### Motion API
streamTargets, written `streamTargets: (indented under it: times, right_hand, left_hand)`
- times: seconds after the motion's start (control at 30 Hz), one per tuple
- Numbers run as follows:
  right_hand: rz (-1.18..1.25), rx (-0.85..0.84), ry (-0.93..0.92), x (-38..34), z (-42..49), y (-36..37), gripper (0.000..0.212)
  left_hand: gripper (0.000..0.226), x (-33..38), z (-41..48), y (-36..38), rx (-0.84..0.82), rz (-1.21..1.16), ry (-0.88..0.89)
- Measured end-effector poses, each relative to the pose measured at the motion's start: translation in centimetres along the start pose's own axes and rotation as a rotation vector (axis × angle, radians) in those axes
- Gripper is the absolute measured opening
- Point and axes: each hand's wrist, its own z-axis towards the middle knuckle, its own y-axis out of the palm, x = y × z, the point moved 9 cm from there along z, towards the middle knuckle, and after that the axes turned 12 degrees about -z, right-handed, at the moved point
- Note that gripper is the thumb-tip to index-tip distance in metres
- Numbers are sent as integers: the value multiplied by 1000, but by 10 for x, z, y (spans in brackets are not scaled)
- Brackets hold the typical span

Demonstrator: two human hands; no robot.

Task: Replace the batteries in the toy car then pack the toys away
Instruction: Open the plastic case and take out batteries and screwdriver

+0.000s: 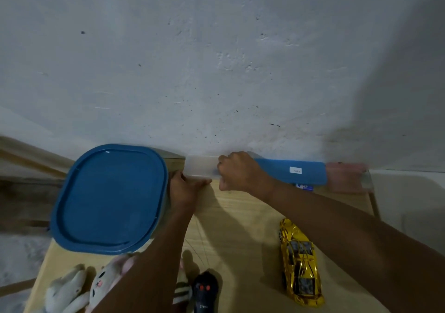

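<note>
A pale wooden table (240, 216) stands against a grey wall (216, 59). On its left sits a large blue rounded plastic lid (108, 199), and at the back lies a long translucent plastic box (199, 168) with a blue section (291, 171) to its right. Your left hand (186, 188) grips the box's near left corner, and your right hand (238, 170) curls over its middle, clasping it. The shiny gold toy car (301, 262) rests well apart at your right, with a black remote control (206, 293) and two white plush rabbits (72, 291) at the near edge.

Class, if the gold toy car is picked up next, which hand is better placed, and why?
The right hand, probably. It and the left hand both hold the small box, but the gold toy car lies to the right, beside the right forearm; the left would have to cross.
</note>
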Motion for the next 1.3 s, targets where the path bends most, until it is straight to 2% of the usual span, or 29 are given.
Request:
streamTargets:
  times: [0.13,0.27,0.4,0.47,0.53,0.57,0.7,0.9,1.17,1.3]
  right_hand:
    - [0,59,39,9,0,0,31]
    - [124,153,173,26,-10,2,29]
    - [208,568,345,41,-37,-21,13]
    - [173,647,422,44,-45,-26,8]
    - [135,645,504,45,-48,-28,8]
    - [153,632,550,47,-49,-27,11]
    - [392,488,695,53,-49,-3,23]
    - [404,130,417,24,-29,35,23]
    - [475,-208,326,22,-10,53,25]
    - [463,-251,304,19,-9,54,25]
  left_hand:
    - [55,-1,1,0,-14,9,22]
    - [50,1,-1,-1,-10,26,39]
    - [45,-1,0,-1,-4,75,43]
    - [58,1,-2,-1,-3,127,73]
    - [72,3,-7,1,-8,161,102]
    - [72,2,-10,2,-17,177,111]
    - [44,-1,-10,1,-44,205,92]
    - [43,-1,-7,-3,-33,236,102]
    - [40,7,-13,-5,-20,268,139]
    - [35,4,-14,-5,-40,262,143]
